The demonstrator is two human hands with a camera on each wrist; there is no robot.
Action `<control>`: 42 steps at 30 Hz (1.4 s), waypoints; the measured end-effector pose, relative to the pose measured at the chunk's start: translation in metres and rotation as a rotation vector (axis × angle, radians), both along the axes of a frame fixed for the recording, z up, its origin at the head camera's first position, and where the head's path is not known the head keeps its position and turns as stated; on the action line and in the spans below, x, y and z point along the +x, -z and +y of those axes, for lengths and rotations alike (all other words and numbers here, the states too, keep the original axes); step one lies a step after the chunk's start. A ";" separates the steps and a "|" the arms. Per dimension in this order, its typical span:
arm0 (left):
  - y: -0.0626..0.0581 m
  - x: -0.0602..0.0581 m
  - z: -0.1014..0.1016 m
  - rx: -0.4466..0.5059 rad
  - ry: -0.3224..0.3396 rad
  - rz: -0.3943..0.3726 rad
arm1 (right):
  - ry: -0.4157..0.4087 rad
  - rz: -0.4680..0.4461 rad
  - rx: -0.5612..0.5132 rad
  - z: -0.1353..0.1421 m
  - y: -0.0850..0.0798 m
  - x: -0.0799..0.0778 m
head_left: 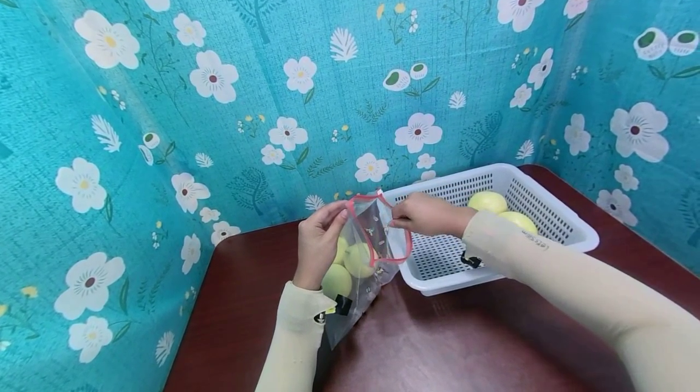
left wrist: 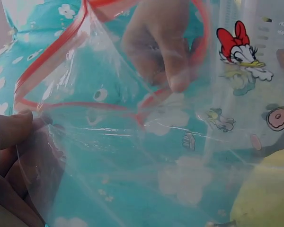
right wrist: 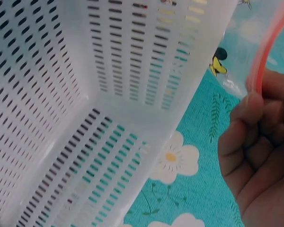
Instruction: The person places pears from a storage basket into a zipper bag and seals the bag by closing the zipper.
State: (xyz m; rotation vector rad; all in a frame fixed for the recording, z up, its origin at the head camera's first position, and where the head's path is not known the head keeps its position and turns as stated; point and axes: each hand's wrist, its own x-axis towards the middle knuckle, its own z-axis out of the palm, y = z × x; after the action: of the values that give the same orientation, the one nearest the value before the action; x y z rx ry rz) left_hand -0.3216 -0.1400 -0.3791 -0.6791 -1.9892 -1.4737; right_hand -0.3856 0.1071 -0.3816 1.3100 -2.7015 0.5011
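A clear zip bag [head_left: 358, 295] with a red-edged mouth and small cartoon prints hangs between both hands, its mouth spread apart. Several yellow-green round fruits [head_left: 336, 281] lie inside it. My left hand [head_left: 318, 243] pinches the left side of the rim between thumb and fingers. The right hand [head_left: 423, 214] pinches the opposite side of the red rim [right wrist: 261, 61], over the near left end of a white basket [head_left: 448, 287]. In the left wrist view, the right fingers [left wrist: 177, 61] show through the clear plastic.
Two more yellow-green fruits [head_left: 488, 202] sit in the basket, partly behind the right forearm. The basket stands on a dark red-brown table [head_left: 229, 307]. A teal flowered cloth [head_left: 328, 94] hangs behind the table and at its sides.
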 end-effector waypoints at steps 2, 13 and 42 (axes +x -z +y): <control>-0.004 0.004 0.000 -0.006 -0.002 -0.002 | -0.012 -0.022 -0.015 0.004 -0.001 0.000; -0.002 0.006 -0.015 -0.044 0.047 -0.088 | -0.027 -0.058 -0.027 0.012 -0.006 0.002; 0.003 -0.004 -0.007 -0.145 0.074 -0.058 | 0.084 -0.142 0.034 0.049 -0.006 -0.003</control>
State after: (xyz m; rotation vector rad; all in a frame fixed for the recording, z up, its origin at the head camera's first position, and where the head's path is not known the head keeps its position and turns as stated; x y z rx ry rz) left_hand -0.3251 -0.1468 -0.3824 -0.7874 -2.1524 -1.4153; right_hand -0.3887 0.1566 -0.3758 1.2061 -2.8781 0.5614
